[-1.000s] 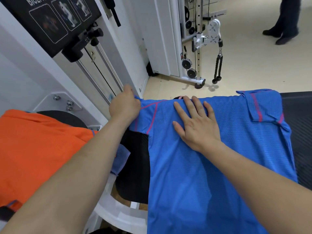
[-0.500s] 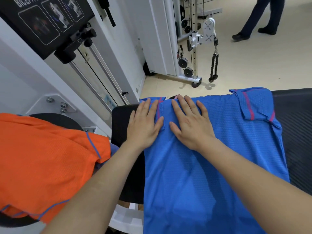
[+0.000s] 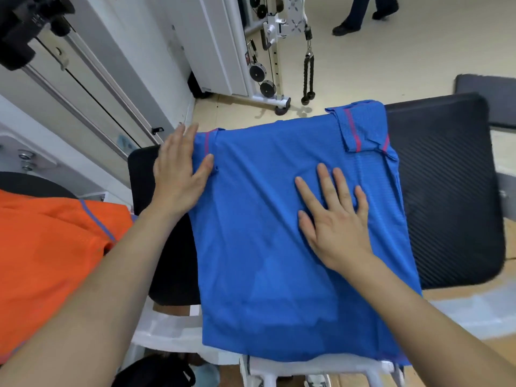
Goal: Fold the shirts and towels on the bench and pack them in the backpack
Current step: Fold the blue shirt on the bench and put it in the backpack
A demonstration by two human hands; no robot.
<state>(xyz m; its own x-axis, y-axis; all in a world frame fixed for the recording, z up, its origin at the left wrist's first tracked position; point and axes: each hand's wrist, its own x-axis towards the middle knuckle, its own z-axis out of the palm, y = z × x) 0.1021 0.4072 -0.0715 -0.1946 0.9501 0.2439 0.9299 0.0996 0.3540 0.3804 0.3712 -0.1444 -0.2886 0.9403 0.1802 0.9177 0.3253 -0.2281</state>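
Observation:
A blue shirt (image 3: 265,247) with pink stripes lies spread on the black padded bench (image 3: 446,191), both sleeves folded in, its hem hanging over the near edge. My left hand (image 3: 178,174) lies flat with straight fingers on the shirt's left folded edge, near the far corner. My right hand (image 3: 335,216) presses flat on the middle of the shirt, fingers spread. An orange shirt (image 3: 50,261) lies on a round black seat at the left. A black bag-like thing (image 3: 156,372) shows at the bottom edge; I cannot tell if it is the backpack.
White gym machines (image 3: 195,51) with cables, pulleys and a hanging rope handle (image 3: 308,76) stand behind the bench. A person's legs and shoes (image 3: 363,18) are on the floor at the far right. The white bench frame (image 3: 279,370) runs below the shirt.
My left hand let go of the left sleeve, folded it in, and now lies flat on that edge. My right hand slid from the collar area to the shirt's middle.

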